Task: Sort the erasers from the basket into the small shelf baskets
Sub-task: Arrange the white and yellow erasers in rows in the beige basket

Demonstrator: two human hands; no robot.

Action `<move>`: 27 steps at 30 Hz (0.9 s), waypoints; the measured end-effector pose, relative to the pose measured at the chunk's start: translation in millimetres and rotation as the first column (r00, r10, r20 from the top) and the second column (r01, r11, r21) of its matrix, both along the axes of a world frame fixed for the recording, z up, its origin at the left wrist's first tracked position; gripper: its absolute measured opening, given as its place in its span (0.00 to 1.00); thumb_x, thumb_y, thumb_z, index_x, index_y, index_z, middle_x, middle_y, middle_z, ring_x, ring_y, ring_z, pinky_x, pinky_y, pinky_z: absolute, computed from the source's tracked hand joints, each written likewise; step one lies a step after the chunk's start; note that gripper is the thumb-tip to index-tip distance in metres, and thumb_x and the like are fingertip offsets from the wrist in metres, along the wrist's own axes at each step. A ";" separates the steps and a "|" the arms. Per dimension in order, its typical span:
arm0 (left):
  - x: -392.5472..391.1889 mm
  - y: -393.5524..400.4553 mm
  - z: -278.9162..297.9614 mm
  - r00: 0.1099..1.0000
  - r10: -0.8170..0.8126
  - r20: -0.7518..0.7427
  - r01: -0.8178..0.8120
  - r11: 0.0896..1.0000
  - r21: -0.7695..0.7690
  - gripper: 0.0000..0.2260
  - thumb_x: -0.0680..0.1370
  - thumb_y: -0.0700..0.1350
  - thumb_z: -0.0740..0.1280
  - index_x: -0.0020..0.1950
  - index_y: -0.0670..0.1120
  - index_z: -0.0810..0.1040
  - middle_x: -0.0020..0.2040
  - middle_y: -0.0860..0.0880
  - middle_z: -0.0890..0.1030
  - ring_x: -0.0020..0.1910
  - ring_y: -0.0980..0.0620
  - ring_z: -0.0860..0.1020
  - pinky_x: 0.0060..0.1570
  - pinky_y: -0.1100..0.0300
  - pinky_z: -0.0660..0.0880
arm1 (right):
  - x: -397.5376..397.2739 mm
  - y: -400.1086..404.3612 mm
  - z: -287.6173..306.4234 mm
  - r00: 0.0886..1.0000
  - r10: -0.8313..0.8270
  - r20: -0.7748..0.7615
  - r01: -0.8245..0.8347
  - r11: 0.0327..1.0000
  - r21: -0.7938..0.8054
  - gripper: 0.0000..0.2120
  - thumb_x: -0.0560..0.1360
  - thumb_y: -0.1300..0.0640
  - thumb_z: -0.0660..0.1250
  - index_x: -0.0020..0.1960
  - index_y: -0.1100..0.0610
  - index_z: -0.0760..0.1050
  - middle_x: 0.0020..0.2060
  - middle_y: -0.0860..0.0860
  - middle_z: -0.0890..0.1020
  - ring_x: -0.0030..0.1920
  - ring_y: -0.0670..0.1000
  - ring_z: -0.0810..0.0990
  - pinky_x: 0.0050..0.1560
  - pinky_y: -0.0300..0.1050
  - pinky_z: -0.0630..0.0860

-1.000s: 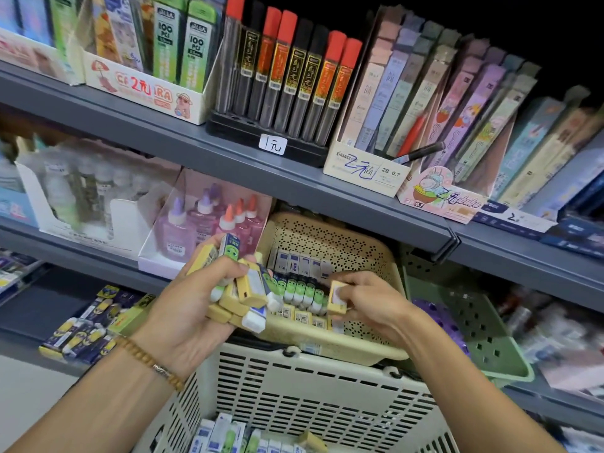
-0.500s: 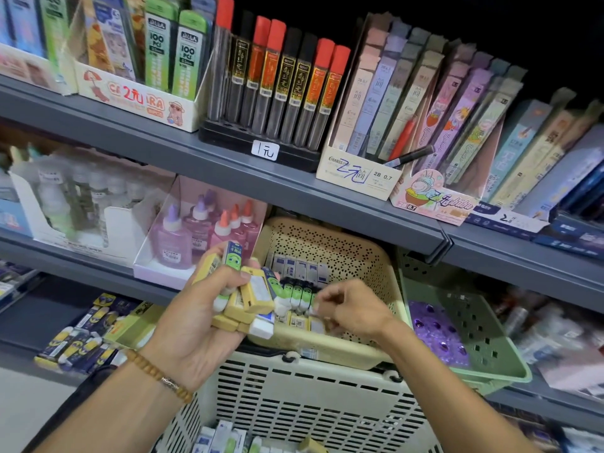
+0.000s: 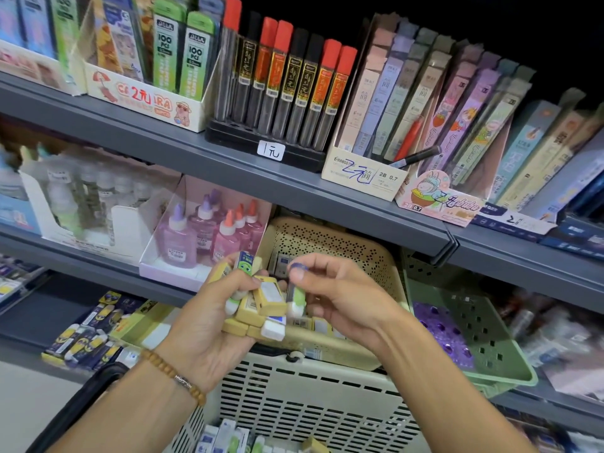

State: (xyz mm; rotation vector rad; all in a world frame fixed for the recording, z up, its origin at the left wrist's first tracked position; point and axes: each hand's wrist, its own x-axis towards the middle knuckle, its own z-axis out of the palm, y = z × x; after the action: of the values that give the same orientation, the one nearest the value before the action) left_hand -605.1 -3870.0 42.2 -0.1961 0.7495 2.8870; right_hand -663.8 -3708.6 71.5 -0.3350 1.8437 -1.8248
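My left hand (image 3: 209,322) grips a bunch of erasers (image 3: 261,302), yellow, white and green-sleeved, in front of the beige shelf basket (image 3: 369,256). My right hand (image 3: 343,299) is right beside the bunch, its thumb and forefinger pinching the top of a green-and-white eraser (image 3: 296,302) at the bunch's right edge. Rows of erasers lie in the beige basket, mostly hidden behind my hands. Below them is the big white slotted basket (image 3: 310,397), with several loose erasers (image 3: 228,436) in its bottom.
A green shelf basket (image 3: 490,341) with purple items stands right of the beige one. A box of glue bottles (image 3: 202,237) is to its left. The grey shelf edge (image 3: 327,197) hangs low over both baskets. Lead tubes (image 3: 287,86) fill the shelf above.
My right hand set a yellow eraser into the beige basket, then drew back to the bunch in my left hand and took hold of a green-and-white eraser.
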 end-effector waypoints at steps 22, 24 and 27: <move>-0.5 -3.0 -2.0 0.999 0.054 0.004 -0.054 0.998 0.020 0.21 0.63 0.31 0.65 0.53 0.47 0.74 0.51 0.39 0.75 0.49 0.42 0.78 0.54 0.38 0.75 | -65.3 33.9 -44.1 0.917 -0.205 -0.341 0.396 0.565 0.724 0.02 0.76 0.56 0.71 0.48 0.50 0.82 0.38 0.47 0.82 0.37 0.47 0.79 0.41 0.39 0.80; -0.8 -4.0 -1.4 0.997 0.072 0.019 -0.072 0.997 0.013 0.20 0.64 0.31 0.66 0.52 0.47 0.74 0.50 0.40 0.75 0.48 0.43 0.77 0.58 0.36 0.72 | -46.4 23.8 -31.3 0.914 -0.132 -0.384 0.376 0.631 0.678 0.02 0.78 0.48 0.67 0.47 0.45 0.79 0.34 0.42 0.79 0.35 0.43 0.77 0.33 0.34 0.74; -0.9 -6.3 -0.1 0.997 0.079 0.001 -0.079 0.997 0.013 0.15 0.70 0.29 0.62 0.49 0.47 0.74 0.49 0.40 0.73 0.45 0.43 0.75 0.55 0.39 0.73 | -14.1 5.6 -9.1 0.914 -0.064 -0.400 0.249 0.868 0.430 0.09 0.76 0.47 0.69 0.53 0.48 0.83 0.36 0.40 0.83 0.32 0.39 0.76 0.31 0.33 0.73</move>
State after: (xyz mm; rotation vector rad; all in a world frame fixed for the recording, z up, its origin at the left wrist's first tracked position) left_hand -606.0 -3876.3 42.1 -0.2303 0.7394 2.9652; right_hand -677.9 -3703.0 62.3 -0.3724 2.5799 -1.3979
